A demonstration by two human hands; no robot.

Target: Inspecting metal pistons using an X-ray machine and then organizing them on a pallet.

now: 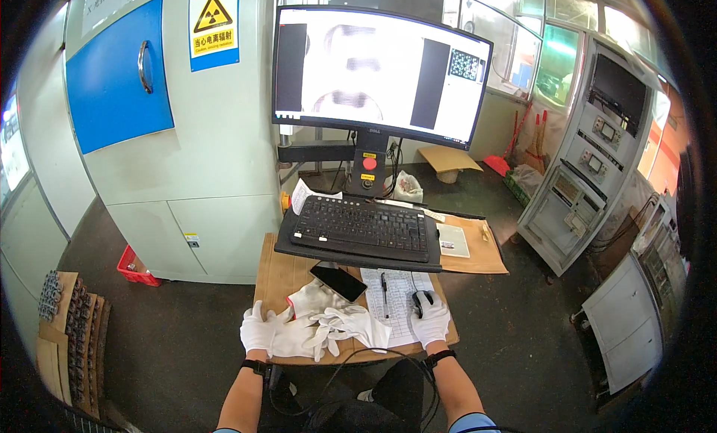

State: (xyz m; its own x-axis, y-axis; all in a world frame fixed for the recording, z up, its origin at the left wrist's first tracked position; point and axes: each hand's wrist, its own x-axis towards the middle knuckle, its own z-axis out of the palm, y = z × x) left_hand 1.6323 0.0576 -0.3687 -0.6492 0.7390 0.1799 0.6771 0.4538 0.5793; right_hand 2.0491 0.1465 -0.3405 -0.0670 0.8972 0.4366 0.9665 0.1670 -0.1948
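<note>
The monitor [382, 75] stands well beyond your reach and shows a bright greyscale picture; with your eyes up there, you could easily miss what your hands brush against below. The cardboard-topped table [270, 287] looks crowded, so a wide sweep may push something over its near edge. The keyboard [360, 225] sits on a tray above its far side, and lifting a hand carelessly could knock that tray. The printed sheet [402, 327] lies flat beside the mouse; dragging over it could crease or shift it. The loose white gloves [340, 325] spread to the near edge and are probably the likeliest to slide off if your left forearm moves inward. The dark phone [338, 281] lies against them and could go along. Your gloved left hand [258, 330] rests at the table's left edge, and I cannot tell whether its fingers grip anything. Your gloved right hand [431, 319] has its fingers curved over the mouse [423, 301], at the sheet's right side; fabric on the buttons might cause a stray click. A leftward slide could roll the pen [385, 287].
</note>
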